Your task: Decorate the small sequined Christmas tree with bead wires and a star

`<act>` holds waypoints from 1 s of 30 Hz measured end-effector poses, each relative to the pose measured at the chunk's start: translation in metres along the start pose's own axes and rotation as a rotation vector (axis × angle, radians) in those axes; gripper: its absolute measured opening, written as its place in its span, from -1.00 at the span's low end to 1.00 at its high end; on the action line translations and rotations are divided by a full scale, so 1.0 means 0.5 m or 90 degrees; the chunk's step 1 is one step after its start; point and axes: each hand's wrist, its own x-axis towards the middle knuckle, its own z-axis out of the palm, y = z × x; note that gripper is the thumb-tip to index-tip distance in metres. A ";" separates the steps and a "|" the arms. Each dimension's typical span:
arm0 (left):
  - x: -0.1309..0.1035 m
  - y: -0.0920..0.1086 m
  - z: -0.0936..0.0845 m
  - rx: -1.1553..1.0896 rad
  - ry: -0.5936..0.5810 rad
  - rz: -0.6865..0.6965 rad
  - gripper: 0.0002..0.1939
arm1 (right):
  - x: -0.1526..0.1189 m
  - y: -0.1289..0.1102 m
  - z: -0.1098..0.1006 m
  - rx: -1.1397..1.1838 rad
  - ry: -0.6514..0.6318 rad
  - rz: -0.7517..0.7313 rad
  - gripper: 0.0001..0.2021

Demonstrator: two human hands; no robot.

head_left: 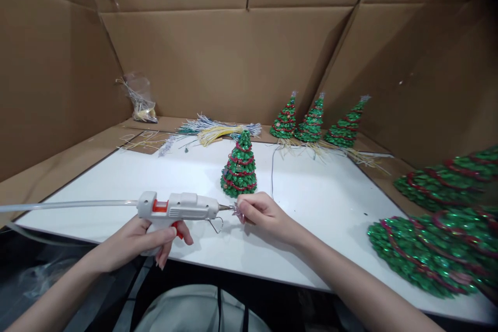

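Gripping a white plastic glue gun (190, 206), your left hand (153, 244) wraps around its handle, fingers about the red-orange trigger (179, 230). The gun points to your right, its smooth, boxy body narrowing to a slim metal nozzle (224, 207). A bent wire stand (216, 225) hangs underneath, and a long, translucent glue stick (78, 205) runs from the back to the left edge. Your right hand (264, 212) closes in a pinch on a small, clear, shiny piece (237, 212) at the nozzle's tip; your fingers hide its full shape, and whether metal and piece touch is unclear.

Just beyond that hand, a cone-shaped tree (240, 168) stands upright on a flat white board (311, 197), its glossy green leaves overlapping like scales, wound with a red garland. At the back right stand three similar trees (311, 122) with translucent, spiky tops and thin, stringy wires at their bases. More glittering green foliage (424, 254) fills the right edge, cut off by the frame. Loose white and yellow wires (218, 130) lie bundled at the back; farther left sits a crinkled clear plastic bag (142, 96). Creased brown cardboard walls (175, 62) surround the board.
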 end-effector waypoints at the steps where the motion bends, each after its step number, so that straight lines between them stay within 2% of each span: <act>1: 0.002 -0.001 0.001 0.008 -0.001 -0.001 -0.56 | 0.000 0.000 0.000 -0.002 0.001 0.001 -0.58; 11: 0.006 -0.003 0.002 0.097 0.022 -0.001 -0.40 | -0.002 0.003 0.000 -0.016 -0.006 0.005 -0.58; 30: -0.001 -0.004 0.008 0.097 0.027 -0.041 -0.39 | -0.003 0.004 -0.001 -0.014 -0.013 -0.002 -0.59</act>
